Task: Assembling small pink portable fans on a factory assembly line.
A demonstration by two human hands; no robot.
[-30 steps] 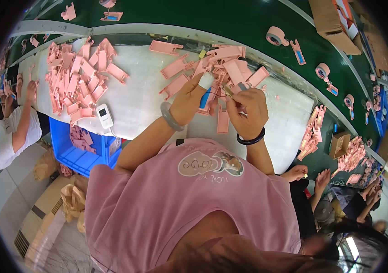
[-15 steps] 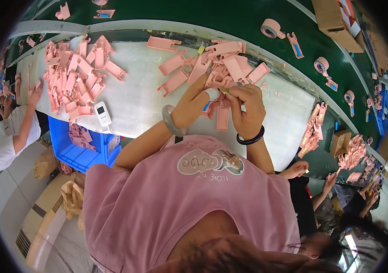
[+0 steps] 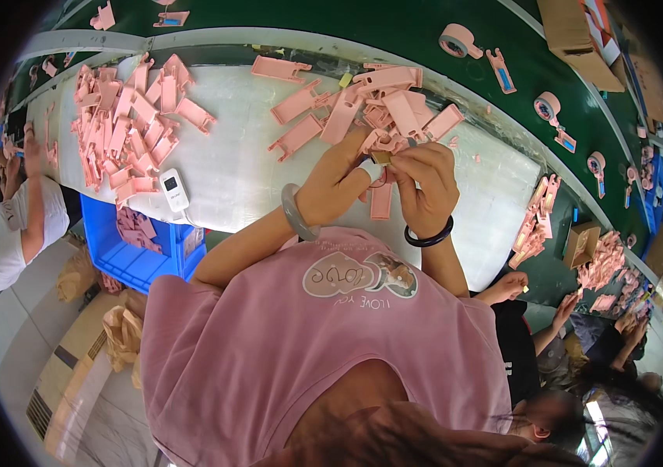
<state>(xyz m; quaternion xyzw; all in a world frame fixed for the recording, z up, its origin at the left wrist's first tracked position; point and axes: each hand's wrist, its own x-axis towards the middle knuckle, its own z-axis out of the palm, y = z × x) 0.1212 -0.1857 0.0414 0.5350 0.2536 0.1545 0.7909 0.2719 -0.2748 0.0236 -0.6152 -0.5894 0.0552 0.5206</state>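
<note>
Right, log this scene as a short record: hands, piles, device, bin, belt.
Left hand: fingertips at a small gold piece; grip unclear
Right hand: fingertips at the same piece; grip unclear
Middle pile: pink parts, just beyond the hands
Left pile: pink parts, heaped on the white table
Device: white, beside the left pile
Bin: blue, pink parts inside
Belt: green, beyond the table

Shirt (image 3: pixel 269 358): we wear pink, short-sleeved
Print (image 3: pixel 330 274): ours, white-edged, rounded, partly lettered
Left bangle (image 3: pixel 291 214): ours, smooth, pale grey
Right bangle (image 3: pixel 428 242): ours, dark, glossy
</note>
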